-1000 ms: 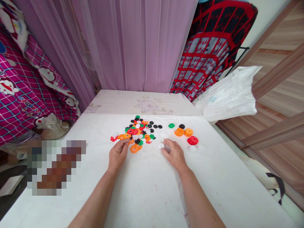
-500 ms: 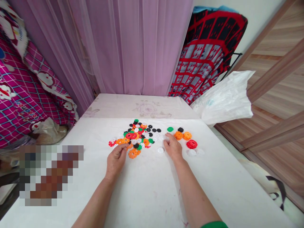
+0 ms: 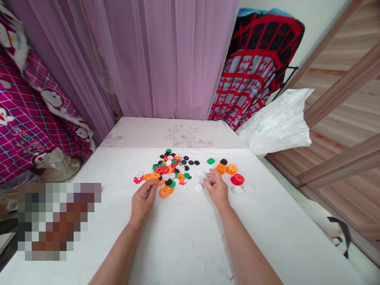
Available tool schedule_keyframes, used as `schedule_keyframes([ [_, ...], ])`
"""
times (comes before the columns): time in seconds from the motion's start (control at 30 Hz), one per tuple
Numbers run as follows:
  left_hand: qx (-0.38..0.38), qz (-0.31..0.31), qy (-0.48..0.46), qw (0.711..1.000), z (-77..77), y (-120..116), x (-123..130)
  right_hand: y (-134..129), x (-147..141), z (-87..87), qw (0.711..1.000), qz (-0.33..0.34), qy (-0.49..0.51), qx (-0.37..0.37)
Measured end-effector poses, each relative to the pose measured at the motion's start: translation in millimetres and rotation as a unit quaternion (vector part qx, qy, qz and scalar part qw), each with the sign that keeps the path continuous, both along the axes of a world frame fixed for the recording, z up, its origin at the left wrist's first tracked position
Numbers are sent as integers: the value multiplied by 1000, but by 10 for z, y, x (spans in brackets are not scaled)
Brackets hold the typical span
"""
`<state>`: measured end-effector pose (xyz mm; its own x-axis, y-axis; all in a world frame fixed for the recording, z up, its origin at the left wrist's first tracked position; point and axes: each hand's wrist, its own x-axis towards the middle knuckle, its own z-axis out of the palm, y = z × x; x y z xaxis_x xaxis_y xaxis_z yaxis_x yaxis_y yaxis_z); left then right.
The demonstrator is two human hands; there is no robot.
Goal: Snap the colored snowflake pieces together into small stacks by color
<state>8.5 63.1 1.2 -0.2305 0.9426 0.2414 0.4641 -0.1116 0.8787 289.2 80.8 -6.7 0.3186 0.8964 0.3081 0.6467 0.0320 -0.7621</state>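
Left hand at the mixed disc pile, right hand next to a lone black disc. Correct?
One error: the lone disc next to the right hand is white, not black, per the head view. Left hand at the mixed disc pile stands.

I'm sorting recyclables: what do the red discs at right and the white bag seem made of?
Red discs: probably smooth plastic, judging by even, saturated colour and notched edges. White bag: likely thin plastic film with a slight sheen, given its sharp creases.
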Motion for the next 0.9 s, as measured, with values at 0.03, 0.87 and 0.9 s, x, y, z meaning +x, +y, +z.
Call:
schedule_keyframes([
  [0.03,0,-1,0,1000,1,1,0,-88,-16,5,1000,13,8,1],
  [0.87,4,1,-6,1000,38,-4,23,-345,-145,53,989,83,-120,-12],
  [0.9,4,1,-8,1000,40,-5,24,-345,-146,55,989,83,-119,-14],
])
